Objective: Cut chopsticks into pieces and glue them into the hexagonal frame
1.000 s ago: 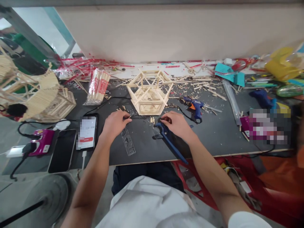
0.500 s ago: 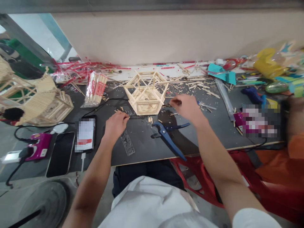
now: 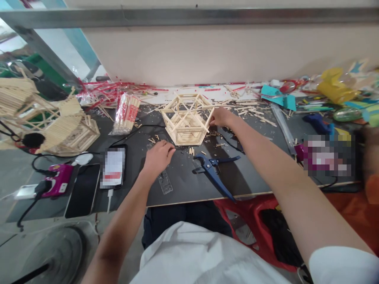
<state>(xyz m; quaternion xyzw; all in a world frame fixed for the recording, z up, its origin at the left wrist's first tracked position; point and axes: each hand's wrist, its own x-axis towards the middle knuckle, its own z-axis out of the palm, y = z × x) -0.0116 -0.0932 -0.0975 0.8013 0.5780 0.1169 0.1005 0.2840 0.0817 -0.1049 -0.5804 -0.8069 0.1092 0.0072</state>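
Observation:
A many-sided frame of glued wooden sticks (image 3: 191,136) stands upright on the dark table in the middle. My right hand (image 3: 222,117) is at its upper right side with the fingers curled; what they hold, if anything, is hidden. My left hand (image 3: 160,156) rests low at the frame's front left corner, thumb and fingers pinched together, and I cannot make out anything between them. Beneath that hand lies a clear plastic stencil-like strip (image 3: 166,183). Short cut stick pieces (image 3: 191,151) sit before the frame, near a blue-handled cutter (image 3: 213,173) lying open.
Packaged sticks (image 3: 126,114) and a larger stick model (image 3: 68,130) stand left. Two phones (image 3: 81,191) (image 3: 120,179) and a magenta power strip (image 3: 60,179) lie front left. Stick scraps (image 3: 251,110) litter the back. A black cable (image 3: 231,144) runs beside my right forearm.
My right hand has moved in to the frame's right side. My left hand has shifted slightly right, towards the frame's front corner. The camera view has tilted a little.

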